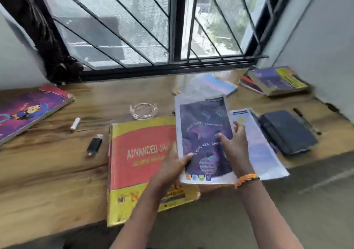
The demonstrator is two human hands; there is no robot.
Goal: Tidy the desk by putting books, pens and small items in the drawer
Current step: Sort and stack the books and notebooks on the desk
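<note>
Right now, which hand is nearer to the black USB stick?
Left. The left hand grips the purple booklet beside the USB stick; the right hand holds the booklet's far edge.

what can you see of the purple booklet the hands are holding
The purple booklet is thin and looks like glossy paper: a dark purple cover with curved lines of pale text too blurred to read, hatched circles, a white border and a row of small coloured icons along its near edge. It is lifted and tilted, its left part overlapping the red and yellow book. The left hand grips its left edge, thumb on the cover; the right hand holds its right edge.
</note>
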